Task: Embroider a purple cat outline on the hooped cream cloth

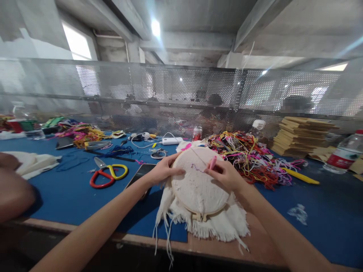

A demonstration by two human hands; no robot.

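A round wooden embroidery hoop (181,203) stretches cream cloth (200,190), tilted toward me at the table's front edge. My left hand (167,170) grips the hoop's upper left rim, its thumb resting on the cloth. Between the fingers of my right hand (224,174) is a pink punch needle (213,162), held over the right part of the cloth; its tip is hidden. A short wavy line of purple stitches (195,166) runs toward that hand. Fringed cloth edges hang below the hoop, around its wooden clamp (200,217).
Red-and-yellow scissors (106,177) and a dark phone (138,175) lie to the left. Behind the hoop are tangled yarn (244,151) and a can (197,133). A yellow tool (302,176), stacked cardboard (295,136) and a bottle (344,155) are rightward. Another person's arm (14,189) is at left.
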